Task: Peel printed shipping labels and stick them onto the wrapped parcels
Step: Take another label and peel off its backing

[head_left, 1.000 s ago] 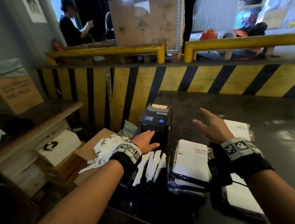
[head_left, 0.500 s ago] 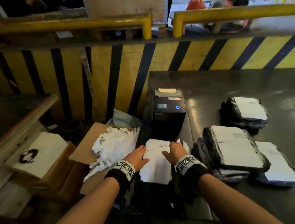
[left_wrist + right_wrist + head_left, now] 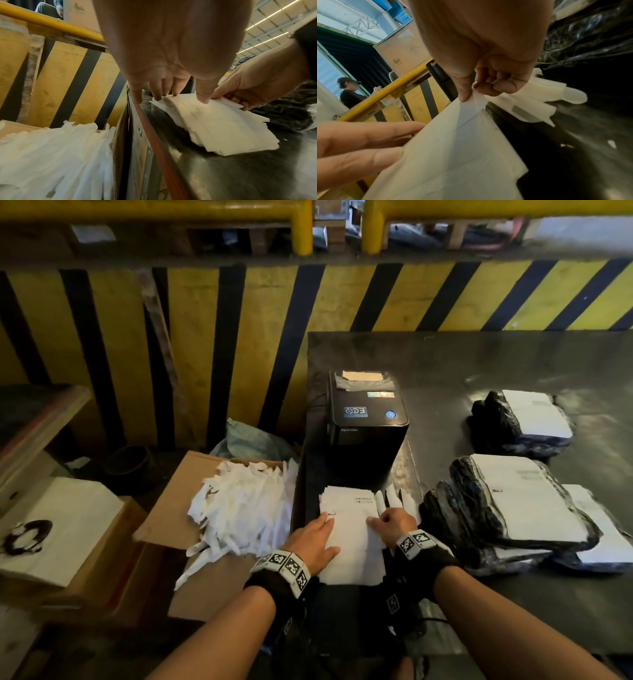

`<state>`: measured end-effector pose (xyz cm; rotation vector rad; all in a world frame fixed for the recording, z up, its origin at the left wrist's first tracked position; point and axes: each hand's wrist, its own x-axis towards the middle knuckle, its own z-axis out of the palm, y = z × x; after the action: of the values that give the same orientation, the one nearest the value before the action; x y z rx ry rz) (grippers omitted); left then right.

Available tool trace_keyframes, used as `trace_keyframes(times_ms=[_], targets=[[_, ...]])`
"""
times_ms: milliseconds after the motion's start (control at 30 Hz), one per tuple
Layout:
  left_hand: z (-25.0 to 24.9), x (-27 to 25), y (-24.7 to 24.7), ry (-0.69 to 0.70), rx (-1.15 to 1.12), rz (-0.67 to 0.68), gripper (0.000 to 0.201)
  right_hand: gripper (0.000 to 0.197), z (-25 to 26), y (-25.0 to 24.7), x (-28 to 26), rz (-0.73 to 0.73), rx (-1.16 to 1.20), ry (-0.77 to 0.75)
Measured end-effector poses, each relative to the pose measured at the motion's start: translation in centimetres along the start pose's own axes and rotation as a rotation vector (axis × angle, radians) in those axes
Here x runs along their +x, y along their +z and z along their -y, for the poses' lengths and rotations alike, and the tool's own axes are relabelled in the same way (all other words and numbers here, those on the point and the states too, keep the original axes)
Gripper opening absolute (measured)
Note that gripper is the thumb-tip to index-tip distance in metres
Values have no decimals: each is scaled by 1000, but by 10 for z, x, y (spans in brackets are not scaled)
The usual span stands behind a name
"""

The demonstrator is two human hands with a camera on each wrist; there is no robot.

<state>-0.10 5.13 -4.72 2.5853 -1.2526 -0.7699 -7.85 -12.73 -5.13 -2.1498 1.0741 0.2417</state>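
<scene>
Label stack [image 3: 349,539] at the near-left corner of the dark table [image 3: 513,364], just in front of the black printer [image 3: 368,419]. Left hand [image 3: 313,539] lies flat on the stack's left edge, fingers straight and apart, pressing the sheets down. Right hand [image 3: 390,525] is closed in a pinch: thumb and curled fingers [image 3: 488,88] grip a narrow strip lifting from the top sheet's right edge.

Technique, as judged: the strip should be drawn back low and slowly along the edge while the left hand's pressure stays close to the peel line, so that only the top sheet lifts and the strip does not tear.

Count: one printer; one label stack, sheet number not discernible; three parcel groups [image 3: 524,501] on the table's right half, black-wrapped, each showing a white label on top, with further parcels apparently beneath; several loose strips [image 3: 394,498] beside the stack; one cardboard box [image 3: 191,491] of discarded strips off the table's left edge.
</scene>
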Motion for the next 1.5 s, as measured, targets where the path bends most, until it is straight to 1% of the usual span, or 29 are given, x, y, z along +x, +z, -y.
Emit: trace_keyframes(times_ms=[67, 167, 267, 333, 400, 433, 500, 567, 600, 667, 733, 800, 867, 967, 1000, 1033, 1067, 1133, 1200, 1267, 1367, 1500], targets=[[2, 1, -1, 3, 16, -3, 65, 33, 0, -5, -1, 4, 25, -39], [6, 3, -3, 10, 42, -9, 65, 32, 2, -14, -3, 15, -19, -116], [8, 3, -4, 25, 71, -25, 63, 35, 4, -25, -5, -30, -86, -182], [9, 4, -4, 38, 107, -30, 62, 34, 4, -30, -7, -44, -90, -201], [10, 6, -3, 44, 136, -30, 63, 37, 4, -33, -9, -49, -108, -215], [10, 6, -3, 48, 147, -30, 62, 35, 3, -34, -8, -59, -91, -216], [9, 5, -4, 52, 168, -37, 62, 24, 0, -35, -5, -80, -22, -210], [10, 6, -5, 63, 174, -37, 59, 14, -4, -35, -1, -60, 136, -222], [11, 7, -6, 75, 167, -45, 56, 12, -4, -37, -1, -48, 238, -236], [12, 8, -12, 128, 126, -128, 44, 20, -2, -45, -6, -48, 411, -279], [8, 10, -28, 192, 1, -258, 33, 21, 6, -56, -16, -24, 516, -341], [1, 15, -54, 185, -210, -333, 29, 19, 13, -67, -23, 14, 578, -396], [-7, 22, -83, 147, -461, -355, 31, 17, 17, -76, -27, 52, 579, -442], [-18, 26, -116, 86, -1002, -353, 32, 17, 22, -84, -33, 87, 540, -464], [-22, 25, -125, 65, -1141, -353, 30, 18, 23, -86, -36, 86, 528, -466], [-26, 24, -132, 64, -1200, -367, 28, 18, 22, -88, -36, 86, 511, -467], [-29, 24, -137, 80, -1194, -388, 26, 16, 23, -90, -39, 94, 489, -465], [-33, 27, -143, 125, -1106, -416, 23, 13, 23, -94, -42, 127, 439, -465], [-38, 28, -146, 161, -1013, -414, 19, 10, 24, -101, -46, 143, 441, -472], [-42, 28, -147, 205, -955, -373, 18, 3, 26, -113, -48, 102, 482, -484], [-47, 24, -150, 275, -947, -311, 18, 6, 29, -134, -50, 11, 477, -529], [-52, 25, -158, 329, -886, -287, 19, 11, 33, -159, -54, -15, 374, -593]])
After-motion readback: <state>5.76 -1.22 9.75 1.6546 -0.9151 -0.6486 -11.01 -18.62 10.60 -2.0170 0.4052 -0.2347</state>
